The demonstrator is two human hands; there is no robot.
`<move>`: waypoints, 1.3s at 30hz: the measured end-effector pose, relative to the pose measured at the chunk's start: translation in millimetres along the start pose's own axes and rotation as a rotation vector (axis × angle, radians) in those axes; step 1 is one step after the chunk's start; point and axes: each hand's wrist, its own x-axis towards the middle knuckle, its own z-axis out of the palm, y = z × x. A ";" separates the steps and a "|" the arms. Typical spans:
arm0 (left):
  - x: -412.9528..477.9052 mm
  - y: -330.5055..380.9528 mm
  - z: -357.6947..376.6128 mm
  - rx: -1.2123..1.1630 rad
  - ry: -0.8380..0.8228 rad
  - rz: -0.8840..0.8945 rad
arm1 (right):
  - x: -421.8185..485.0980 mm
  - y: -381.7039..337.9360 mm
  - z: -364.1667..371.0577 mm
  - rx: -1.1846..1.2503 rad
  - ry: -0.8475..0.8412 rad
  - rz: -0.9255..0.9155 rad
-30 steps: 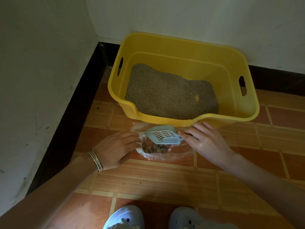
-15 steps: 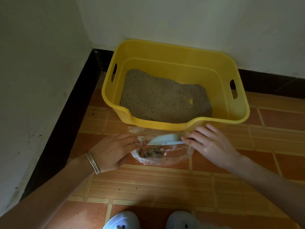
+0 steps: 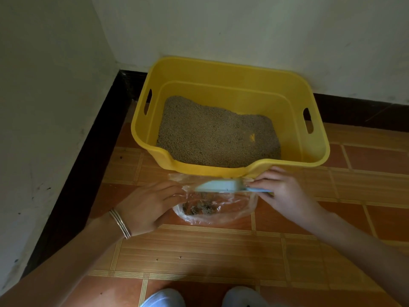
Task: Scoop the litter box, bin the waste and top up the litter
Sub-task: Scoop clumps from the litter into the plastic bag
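- Litter box [image 3: 221, 74], a yellow tub with a handle slot in each end wall, sits on the tiled floor [image 3: 199, 251] in the far corner of the room, its far side close to the wall.
- Grey-brown litter [image 3: 217, 134] covers its bottom, with one small yellow patch showing towards the right.
- Just in front of the box's low near lip lies a clear plastic bag [image 3: 232, 209] on the floor, its mouth facing up.
- Dark waste clumps [image 3: 199, 208] sit in the bag's left near part.
- A pale blue scoop [image 3: 219, 186] is held over the bag's mouth, blurred, with its handle pointing right.
- The right hand [image 3: 281, 191] grips that handle, its fingers curled around it, just beside the near right corner of the box.
- The left hand [image 3: 150, 207] is at the bag's left edge, its fingers pinching the plastic there.
- Thin bangles [image 3: 120, 223] ring the left wrist.
- The toes of two pale shoes [image 3: 163, 299] show at the near edge.
- A dark skirting board [image 3: 88, 173] runs along the foot of the left wall.
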 end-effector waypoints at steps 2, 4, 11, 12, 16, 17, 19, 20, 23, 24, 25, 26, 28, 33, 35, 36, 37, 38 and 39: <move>4.9 -0.3 -9.3 0.003 0.051 0.017 | 2.2 -4.7 -13.8 0.213 0.029 0.154; 11.3 -0.6 -21.3 0.011 0.097 0.041 | 4.0 -7.0 -30.4 0.381 0.016 0.330; 37.3 -19.9 -58.2 0.060 0.174 0.027 | 22.3 16.4 -78.2 0.636 0.236 0.601; 40.8 -24.1 -60.8 0.060 0.177 0.013 | 25.7 24.2 -80.9 0.598 0.243 0.617; 53.4 -37.9 -56.3 0.073 0.129 -0.010 | 38.0 61.1 -70.7 0.360 0.048 0.696; 55.9 -39.7 -52.8 0.077 0.119 -0.015 | 41.1 69.3 -65.8 0.294 -0.022 0.707; 59.9 -42.1 -46.0 0.075 0.103 -0.017 | 46.2 79.3 -57.2 0.165 -0.130 0.701; 61.0 -43.0 -43.7 0.072 0.098 -0.017 | 48.7 81.7 -53.5 0.126 -0.175 0.696; 61.5 -43.8 -39.6 0.061 0.116 -0.021 | 53.6 84.2 -42.9 0.013 -0.353 0.698; 61.4 -43.6 -38.7 0.063 0.120 -0.024 | 54.3 85.6 -40.4 -0.015 -0.400 0.703; 61.5 -43.4 -38.1 0.068 0.124 -0.026 | 55.2 87.0 -38.9 -0.022 -0.430 0.711; 61.3 -43.1 -37.5 0.074 0.122 -0.026 | 56.1 88.0 -38.0 -0.019 -0.448 0.724; 60.9 -43.3 -36.2 0.087 0.113 -0.024 | 57.9 89.1 -37.3 -0.015 -0.469 0.745; 59.5 -42.8 -34.0 0.106 0.116 -0.036 | 61.1 87.2 -36.9 -0.049 -0.496 0.767; 59.7 -41.9 -33.2 0.113 0.127 -0.044 | 62.1 85.6 -37.8 -0.054 -0.503 0.774; 59.8 -41.3 -33.0 0.111 0.131 -0.053 | 62.6 85.2 -38.1 -0.055 -0.506 0.774; 59.9 -40.7 -32.8 0.110 0.139 -0.063 | 62.8 85.4 -38.1 -0.054 -0.510 0.774; 60.0 -40.2 -32.9 0.107 0.144 -0.074 | 62.9 85.4 -38.3 -0.052 -0.513 0.771; 60.3 -39.8 -33.1 0.106 0.151 -0.081 | 62.6 85.6 -38.6 -0.043 -0.515 0.768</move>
